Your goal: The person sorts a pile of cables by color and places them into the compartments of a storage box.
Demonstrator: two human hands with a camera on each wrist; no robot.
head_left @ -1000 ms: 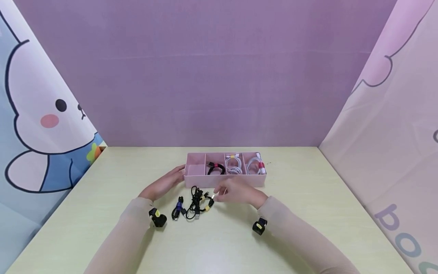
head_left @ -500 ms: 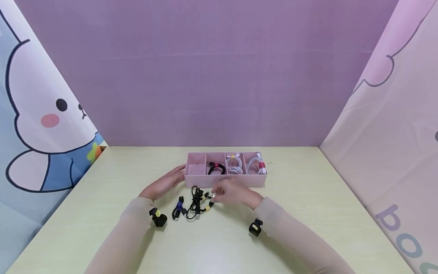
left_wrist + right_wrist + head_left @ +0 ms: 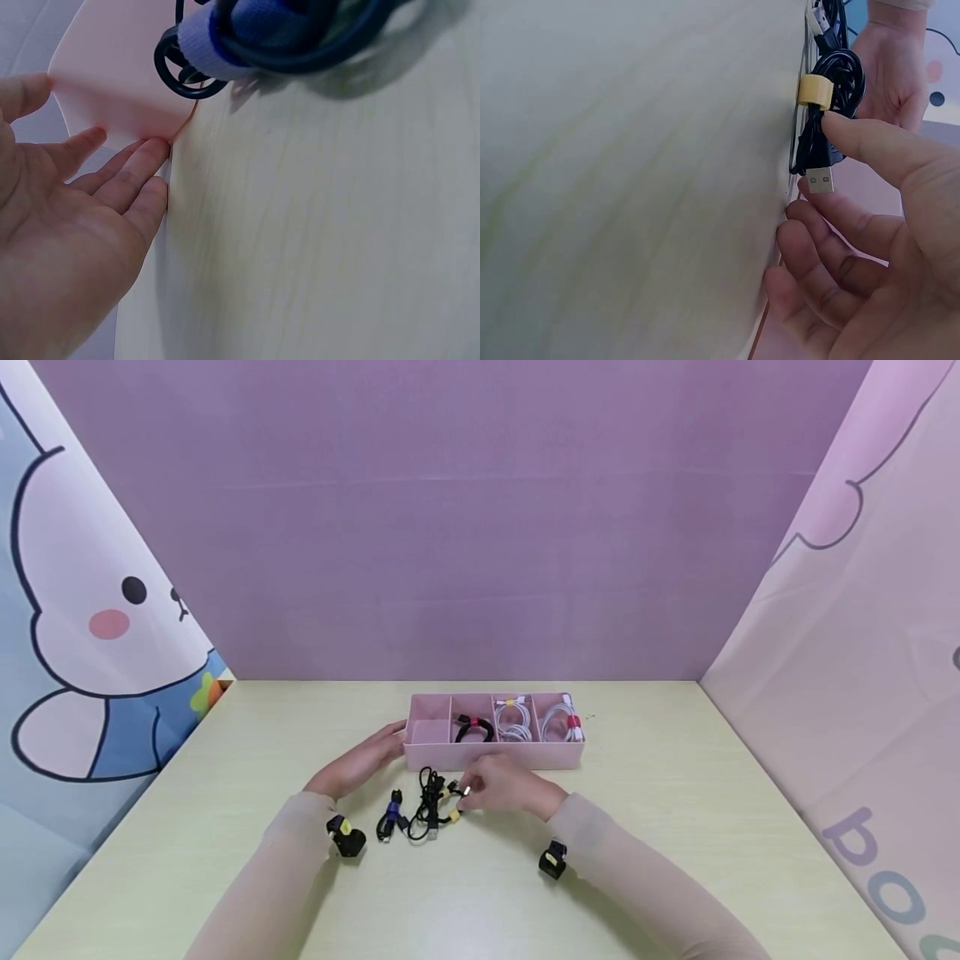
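Note:
My left hand [image 3: 360, 766] rests its fingertips against the left end of a pink divided box [image 3: 491, 758]; its fingers are nearly straight in the left wrist view. In front of the box, my right hand [image 3: 508, 785] has its thumb and forefinger around the plug end of a coiled black USB cable [image 3: 846, 79] with a yellow tie. The other fingers curl loosely beneath. A second black cable [image 3: 429, 806] lies just left of it, partly tangled in view. Further left is a black cable with a purple tie [image 3: 392, 812].
Inside the box sit a black cable with a red tie [image 3: 474, 724], a white cable with a yellow tie [image 3: 513, 720] and a white cable with a red tie [image 3: 558, 720]. The light wooden table [image 3: 637, 793] meets a purple backdrop [image 3: 480, 568].
My right hand has shifted slightly left and closed its thumb and forefinger in on the yellow-tied cable's end. The left hand and the box stay in place.

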